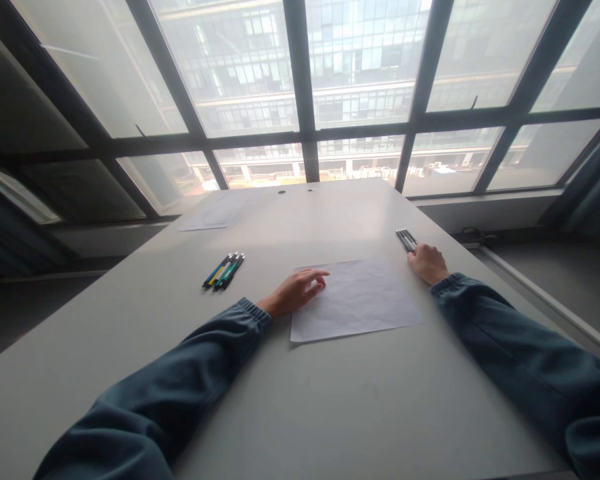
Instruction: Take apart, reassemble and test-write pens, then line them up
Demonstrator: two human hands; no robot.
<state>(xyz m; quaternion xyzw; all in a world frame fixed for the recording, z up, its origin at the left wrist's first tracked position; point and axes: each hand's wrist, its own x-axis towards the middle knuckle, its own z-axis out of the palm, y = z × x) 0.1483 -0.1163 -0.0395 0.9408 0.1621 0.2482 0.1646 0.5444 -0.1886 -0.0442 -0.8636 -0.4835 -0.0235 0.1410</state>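
A white sheet of paper (360,300) lies flat on the grey table (300,400) in front of me. My left hand (296,291) rests on the sheet's left edge, fingers stretched out and flat. My right hand (427,263) sits just past the sheet's far right corner, fingers curled around the near ends of a few dark pens (406,239) lying on the table. Both arms wear dark blue sleeves.
A bunch of coloured pens (225,271) lies left of the sheet. Another sheet of paper (213,215) lies at the table's far left. Large windows with dark frames (305,137) rise behind the table's far edge.
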